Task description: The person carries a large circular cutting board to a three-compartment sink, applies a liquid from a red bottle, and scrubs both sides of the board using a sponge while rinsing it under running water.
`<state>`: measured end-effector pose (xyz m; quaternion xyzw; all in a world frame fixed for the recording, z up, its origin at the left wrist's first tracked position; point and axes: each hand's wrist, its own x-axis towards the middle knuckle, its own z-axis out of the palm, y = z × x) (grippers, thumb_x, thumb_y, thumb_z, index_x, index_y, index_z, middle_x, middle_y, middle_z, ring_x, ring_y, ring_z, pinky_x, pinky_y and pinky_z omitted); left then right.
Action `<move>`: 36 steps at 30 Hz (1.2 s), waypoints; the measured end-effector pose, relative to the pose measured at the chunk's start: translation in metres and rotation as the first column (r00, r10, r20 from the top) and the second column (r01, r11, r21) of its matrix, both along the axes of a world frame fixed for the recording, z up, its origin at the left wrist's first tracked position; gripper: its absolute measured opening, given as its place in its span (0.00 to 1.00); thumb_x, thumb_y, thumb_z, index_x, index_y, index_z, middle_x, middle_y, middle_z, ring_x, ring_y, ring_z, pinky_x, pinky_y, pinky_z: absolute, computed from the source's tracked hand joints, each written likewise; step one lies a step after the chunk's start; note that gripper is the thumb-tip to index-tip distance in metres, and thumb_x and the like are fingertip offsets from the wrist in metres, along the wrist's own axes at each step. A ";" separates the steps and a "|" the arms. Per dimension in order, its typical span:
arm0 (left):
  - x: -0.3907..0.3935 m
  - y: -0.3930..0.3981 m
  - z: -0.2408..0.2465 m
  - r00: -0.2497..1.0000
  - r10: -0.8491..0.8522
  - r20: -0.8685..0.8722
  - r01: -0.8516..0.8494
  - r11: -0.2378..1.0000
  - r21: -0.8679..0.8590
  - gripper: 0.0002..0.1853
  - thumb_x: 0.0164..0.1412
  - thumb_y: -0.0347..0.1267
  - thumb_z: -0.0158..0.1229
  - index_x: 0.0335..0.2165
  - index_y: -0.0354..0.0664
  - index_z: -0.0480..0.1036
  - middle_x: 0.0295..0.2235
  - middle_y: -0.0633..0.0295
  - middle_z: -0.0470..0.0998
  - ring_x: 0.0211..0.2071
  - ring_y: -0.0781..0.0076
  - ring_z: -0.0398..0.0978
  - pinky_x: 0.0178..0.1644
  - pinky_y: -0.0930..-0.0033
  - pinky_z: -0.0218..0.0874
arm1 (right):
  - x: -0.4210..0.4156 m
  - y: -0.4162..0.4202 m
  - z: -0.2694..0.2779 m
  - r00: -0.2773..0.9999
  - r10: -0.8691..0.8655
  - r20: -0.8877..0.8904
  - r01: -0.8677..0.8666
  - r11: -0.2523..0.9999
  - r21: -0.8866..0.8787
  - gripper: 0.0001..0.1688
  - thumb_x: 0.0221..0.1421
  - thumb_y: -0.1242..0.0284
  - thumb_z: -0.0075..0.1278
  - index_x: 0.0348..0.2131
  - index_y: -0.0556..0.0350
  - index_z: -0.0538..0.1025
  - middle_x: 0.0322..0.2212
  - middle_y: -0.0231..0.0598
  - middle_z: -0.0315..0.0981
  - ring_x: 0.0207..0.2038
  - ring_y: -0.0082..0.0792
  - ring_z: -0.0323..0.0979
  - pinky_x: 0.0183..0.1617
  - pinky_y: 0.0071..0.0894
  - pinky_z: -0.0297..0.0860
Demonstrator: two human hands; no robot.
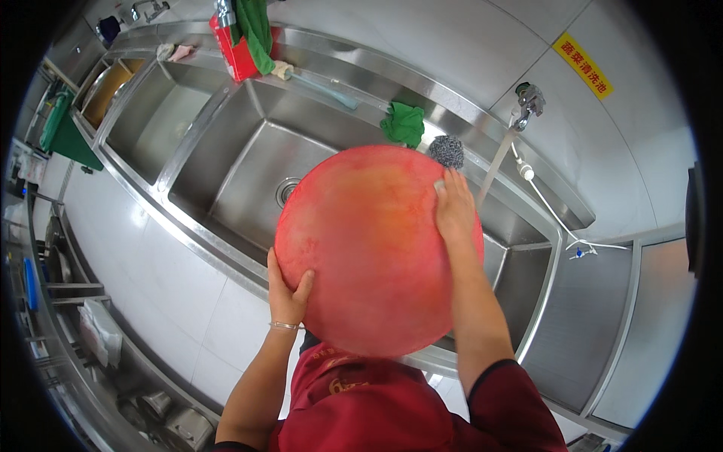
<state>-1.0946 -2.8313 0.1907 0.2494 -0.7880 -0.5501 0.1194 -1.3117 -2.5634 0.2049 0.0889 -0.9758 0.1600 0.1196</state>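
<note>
A large round red board [367, 254], probably a plastic cutting board, is in front of my body over the sink basin [271, 164]. Its face is blotched with orange. My left hand [288, 294] grips the board's lower left edge, thumb on the face and fingers around the side. Across the upper right of the board lies my right hand [456, 209], fingers together near the rim. Something small and pale shows by its thumb; I cannot tell what it is, nor whether this hand grips the rim. Just beyond the fingertips sits a steel wool scourer [446, 151].
A green cloth [404, 124] and a light blue-handled brush [322, 87] lie on the sink's back ledge. The wall tap [530, 107] has a pale stream or hose below it. A second basin [169, 121] and a red container [234, 53] are at left. Pots [189, 426] stand on lower-left shelving.
</note>
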 end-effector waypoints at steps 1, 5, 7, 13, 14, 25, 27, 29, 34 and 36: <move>0.002 0.001 -0.001 1.000 0.014 0.003 -0.014 1.000 -0.020 0.44 0.51 0.34 0.61 0.59 0.31 0.46 0.57 0.41 0.57 0.58 0.54 0.56 0.60 0.62 0.49 | -0.003 -0.019 -0.004 0.940 0.100 0.325 0.102 0.829 -0.551 0.25 0.58 0.69 0.37 0.55 0.55 0.63 0.56 0.42 0.59 0.60 0.43 0.54 0.63 0.40 0.49; 0.002 -0.004 -0.009 0.999 0.031 -0.012 -0.032 0.999 -0.041 0.42 0.53 0.33 0.59 0.58 0.29 0.46 0.56 0.41 0.57 0.58 0.53 0.56 0.60 0.62 0.48 | 0.103 -0.096 -0.019 0.817 0.519 0.253 -0.420 0.835 -0.357 0.21 0.60 0.69 0.33 0.50 0.52 0.68 0.55 0.39 0.59 0.57 0.40 0.58 0.62 0.39 0.51; 0.004 -0.006 -0.010 0.999 0.037 -0.021 -0.037 0.999 0.007 0.41 0.53 0.33 0.58 0.58 0.29 0.46 0.56 0.41 0.57 0.58 0.52 0.56 0.60 0.62 0.48 | 0.156 -0.085 0.003 0.763 0.632 0.139 -0.632 0.774 -0.051 0.21 0.60 0.69 0.32 0.50 0.50 0.68 0.55 0.38 0.59 0.57 0.40 0.58 0.61 0.40 0.52; 0.004 -0.007 -0.005 1.000 -0.015 -0.015 0.014 0.999 -0.029 0.42 0.55 0.35 0.57 0.59 0.28 0.44 0.57 0.40 0.55 0.58 0.51 0.55 0.60 0.62 0.48 | 0.038 0.012 0.007 0.960 0.263 -0.100 -0.265 0.964 -0.002 0.14 0.57 0.73 0.39 0.42 0.53 0.72 0.43 0.38 0.70 0.49 0.41 0.64 0.54 0.41 0.59; 0.002 -0.005 -0.002 1.000 -0.024 -0.009 0.024 0.999 -0.034 0.42 0.55 0.35 0.57 0.59 0.28 0.43 0.57 0.40 0.55 0.59 0.51 0.55 0.60 0.62 0.48 | 0.012 0.010 -0.003 0.936 0.156 -0.316 -0.148 0.988 0.050 0.12 0.57 0.73 0.39 0.40 0.53 0.72 0.40 0.37 0.71 0.46 0.41 0.66 0.51 0.43 0.61; 0.009 -0.005 -0.003 0.998 0.064 -0.009 -0.064 0.998 0.000 0.29 0.62 0.31 0.43 0.58 0.28 0.49 0.57 0.41 0.57 0.59 0.52 0.56 0.60 0.63 0.47 | 0.112 -0.038 -0.010 0.809 0.516 0.283 -0.469 0.855 -0.220 0.23 0.59 0.71 0.35 0.53 0.51 0.65 0.58 0.33 0.57 0.61 0.36 0.53 0.63 0.43 0.49; 0.008 -0.006 -0.011 0.998 0.050 -0.026 -0.051 0.997 -0.050 0.29 0.62 0.31 0.44 0.58 0.28 0.49 0.57 0.41 0.56 0.59 0.51 0.56 0.60 0.63 0.48 | 0.035 -0.021 0.006 0.905 0.424 0.042 -0.421 0.905 -0.055 0.21 0.59 0.69 0.39 0.50 0.57 0.68 0.54 0.41 0.63 0.58 0.40 0.58 0.61 0.41 0.52; 0.005 -0.001 -0.012 0.998 0.026 -0.060 -0.029 0.999 -0.041 0.29 0.62 0.31 0.44 0.58 0.28 0.49 0.57 0.42 0.56 0.59 0.51 0.56 0.60 0.63 0.48 | -0.025 -0.030 -0.008 0.969 0.194 -0.156 -0.200 0.980 -0.023 0.22 0.60 0.67 0.37 0.49 0.59 0.69 0.52 0.44 0.65 0.57 0.42 0.59 0.60 0.40 0.54; 0.001 -0.003 -0.010 0.999 0.001 -0.048 -0.005 0.997 -0.074 0.29 0.64 0.33 0.42 0.59 0.30 0.48 0.58 0.45 0.56 0.60 0.56 0.54 0.61 0.65 0.46 | 0.010 -0.192 0.013 0.814 0.501 0.293 -0.550 0.827 0.114 0.25 0.55 0.69 0.36 0.53 0.53 0.66 0.55 0.42 0.60 0.60 0.37 0.54 0.60 0.42 0.54; 0.007 -0.007 -0.010 1.000 0.009 -0.012 -0.010 0.996 -0.088 0.29 0.64 0.32 0.41 0.59 0.29 0.48 0.58 0.45 0.56 0.60 0.55 0.54 0.61 0.65 0.46 | 0.082 -0.193 -0.029 0.679 0.722 0.132 -0.733 0.676 0.075 0.24 0.56 0.69 0.36 0.52 0.51 0.67 0.55 0.42 0.60 0.60 0.36 0.55 0.60 0.43 0.54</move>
